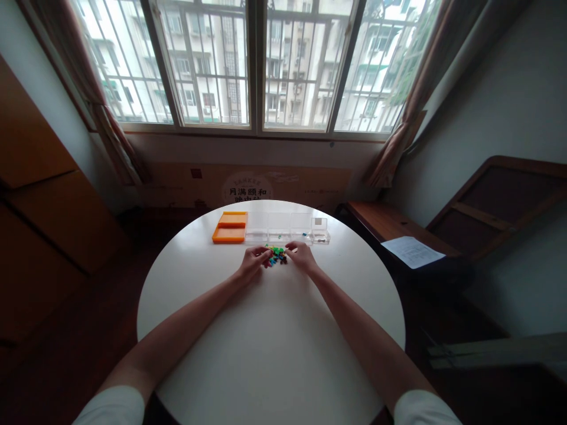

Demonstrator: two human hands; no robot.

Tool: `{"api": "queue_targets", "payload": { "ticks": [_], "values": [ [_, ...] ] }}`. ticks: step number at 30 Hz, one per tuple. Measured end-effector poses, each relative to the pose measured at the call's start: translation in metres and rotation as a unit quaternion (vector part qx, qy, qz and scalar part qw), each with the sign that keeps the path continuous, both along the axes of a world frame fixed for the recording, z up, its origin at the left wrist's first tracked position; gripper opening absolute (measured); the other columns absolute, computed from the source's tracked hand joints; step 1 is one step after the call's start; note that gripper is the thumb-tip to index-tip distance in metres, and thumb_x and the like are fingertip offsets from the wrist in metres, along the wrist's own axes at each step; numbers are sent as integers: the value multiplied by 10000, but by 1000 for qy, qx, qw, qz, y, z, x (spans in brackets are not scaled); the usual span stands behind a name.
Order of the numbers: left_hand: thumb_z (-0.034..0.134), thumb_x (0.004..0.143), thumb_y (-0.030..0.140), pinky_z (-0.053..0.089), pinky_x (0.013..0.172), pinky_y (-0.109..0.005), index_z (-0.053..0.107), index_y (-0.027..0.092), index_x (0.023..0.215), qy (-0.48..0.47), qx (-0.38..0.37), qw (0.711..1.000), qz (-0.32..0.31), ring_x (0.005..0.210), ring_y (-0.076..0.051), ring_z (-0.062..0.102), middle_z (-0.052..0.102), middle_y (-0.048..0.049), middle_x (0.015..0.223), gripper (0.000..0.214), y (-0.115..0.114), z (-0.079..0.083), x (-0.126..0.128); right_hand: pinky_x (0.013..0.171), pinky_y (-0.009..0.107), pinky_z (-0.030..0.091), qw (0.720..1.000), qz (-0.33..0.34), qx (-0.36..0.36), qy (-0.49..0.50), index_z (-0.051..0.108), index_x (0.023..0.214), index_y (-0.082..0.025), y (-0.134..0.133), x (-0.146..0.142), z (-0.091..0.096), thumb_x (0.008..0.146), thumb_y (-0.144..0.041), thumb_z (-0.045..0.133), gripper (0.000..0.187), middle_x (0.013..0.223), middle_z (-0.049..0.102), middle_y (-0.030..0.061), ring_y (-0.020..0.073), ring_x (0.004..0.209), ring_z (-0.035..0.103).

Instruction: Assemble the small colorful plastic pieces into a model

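Our left hand (253, 260) and right hand (302, 255) curl against the pieces (277, 255); any grip we cannot tell. The board (247, 188) behind reads 月满颐和.

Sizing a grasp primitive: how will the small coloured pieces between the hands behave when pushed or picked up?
The small coloured pieces look rigid and very light. They lie in a loose pile, so a push would probably scatter them rather than move them together. On the smooth white table they would likely slide easily. Their shapes are too small to make out, so rolling is uncertain.
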State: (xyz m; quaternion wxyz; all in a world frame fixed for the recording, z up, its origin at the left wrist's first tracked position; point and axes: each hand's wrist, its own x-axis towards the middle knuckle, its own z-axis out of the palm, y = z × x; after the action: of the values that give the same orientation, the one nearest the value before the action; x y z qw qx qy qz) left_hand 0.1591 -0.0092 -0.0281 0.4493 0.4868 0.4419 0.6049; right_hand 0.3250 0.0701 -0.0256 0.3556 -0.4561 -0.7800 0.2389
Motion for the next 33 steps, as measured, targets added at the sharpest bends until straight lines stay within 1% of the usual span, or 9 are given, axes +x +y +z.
{"api": "queue_targets", "payload": {
  "ticks": [5, 10, 13, 16, 21, 24, 27, 30, 33],
  "values": [
    [642, 674, 405, 395, 395, -194, 634, 89, 743, 6, 15, 1000, 9, 427, -75, 497, 614, -43, 634, 323, 0, -1, 0, 584, 242, 452, 999, 44, 9, 9, 654, 863, -168, -12, 9, -10, 715, -199, 551, 183, 710, 643, 26, 122, 571, 572],
    [651, 664, 408, 424, 426, -211, 630, 92, 746, 2, 4, 1000, 4, 450, -91, 524, 621, -51, 650, 327, 0, -2, -1, 638, 243, 440, 995, 88, 54, 0, 671, 904, -204, -17, 13, -12, 742, -146, 515, 233, 763, 615, 27, 117, 618, 551],
    [654, 659, 414, 443, 445, -220, 629, 95, 757, 1, 2, 1000, 3, 460, -97, 536, 626, -54, 662, 335, 0, -3, -1, 633, 239, 427, 992, 103, 66, -11, 684, 904, -213, -17, 14, -11, 749, -142, 508, 245, 774, 595, 28, 107, 595, 521],
    [653, 658, 421, 451, 453, -221, 630, 94, 763, 3, 3, 1000, 4, 466, -98, 539, 629, -56, 664, 344, 1, -3, -1, 630, 235, 421, 993, 108, 56, -7, 691, 896, -206, -17, 15, -12, 744, -141, 518, 239, 768, 585, 26, 100, 582, 505],
    [653, 660, 414, 453, 456, -223, 631, 90, 753, 5, 4, 1000, 2, 466, -101, 540, 623, -50, 637, 338, 1, -2, -1, 639, 240, 424, 992, 115, 47, 0, 696, 880, -193, -15, 16, -14, 740, -145, 533, 221, 785, 589, 33, 105, 599, 515],
    [648, 668, 407, 452, 454, -223, 631, 91, 752, 4, 7, 1000, 2, 467, -101, 542, 623, -50, 644, 327, 0, -1, 0, 653, 245, 429, 992, 111, 53, 3, 696, 850, -185, -15, 15, -15, 736, -142, 534, 202, 782, 598, 38, 111, 618, 530],
    [653, 661, 412, 451, 450, -221, 631, 93, 745, 1, 4, 1000, 3, 466, -100, 540, 625, -54, 658, 331, 0, -1, 0, 635, 242, 434, 993, 103, 51, 12, 687, 803, -178, -15, 15, -15, 719, -136, 535, 178, 773, 607, 32, 109, 605, 533],
    [656, 654, 421, 452, 450, -221, 630, 92, 746, 0, 2, 1000, 1, 465, -99, 540, 628, -56, 662, 343, 0, -1, 0, 620, 240, 439, 994, 97, 37, 27, 669, 760, -171, -14, 14, -16, 695, -137, 540, 148, 766, 621, 25, 108, 602, 539],
    [656, 654, 426, 450, 446, -220, 631, 91, 748, -1, 3, 1000, 2, 459, -96, 539, 629, -55, 661, 349, 0, -1, 0, 580, 236, 442, 995, 85, 3, 56, 645, 762, -162, -13, 13, -15, 694, -167, 539, 127, 723, 627, 18, 105, 573, 540]
  ]
}}
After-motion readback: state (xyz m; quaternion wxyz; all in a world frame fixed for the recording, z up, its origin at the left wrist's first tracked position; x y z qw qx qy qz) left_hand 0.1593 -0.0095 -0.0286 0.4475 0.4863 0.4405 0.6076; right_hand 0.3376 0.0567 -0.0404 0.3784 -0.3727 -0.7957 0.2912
